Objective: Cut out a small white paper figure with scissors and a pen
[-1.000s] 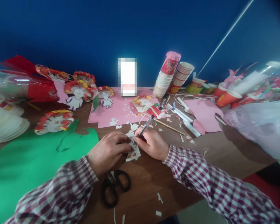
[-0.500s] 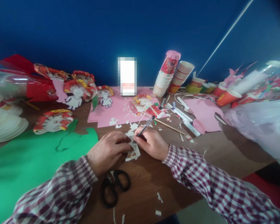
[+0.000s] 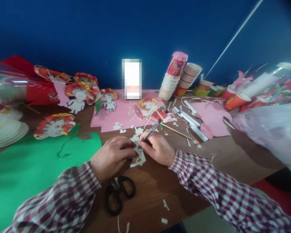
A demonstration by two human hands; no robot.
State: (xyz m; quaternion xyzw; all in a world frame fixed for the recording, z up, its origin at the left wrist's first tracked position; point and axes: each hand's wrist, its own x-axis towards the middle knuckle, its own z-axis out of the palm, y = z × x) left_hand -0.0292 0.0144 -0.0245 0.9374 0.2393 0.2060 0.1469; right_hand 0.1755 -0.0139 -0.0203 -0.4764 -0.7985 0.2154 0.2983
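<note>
Brown wood makes up the surface point(image 3: 155, 191) I look down on, with pale scraps point(image 3: 164, 221) lying on it, closest to me and short of the paper point(image 3: 140, 158). Black-handled scissors point(image 3: 119, 194) rest on my side of the paper, a little to its left, their blades mostly hidden under my left hand point(image 3: 111, 157). That paper, a small white piece with dark and brown marks, lies flat between my two hands. My left hand lies over its left edge with fingers bent; I cannot tell whether they pinch it or only press. My right hand point(image 3: 160, 149), at the paper's right, is closed around a pen point(image 3: 152, 130), its lower end angled down to the paper.

Left of the paper spreads a green sheet point(image 3: 34, 171). Just beyond the paper, to its right, is a thin stick point(image 3: 177, 130). Farther past it, pink sheets point(image 3: 111, 121) carry more small cuttings. Behind them, beyond the paper and to its right, lean two stacks of cups point(image 3: 169, 82). A blue wall point(image 3: 87, 32) stands farthest back.
</note>
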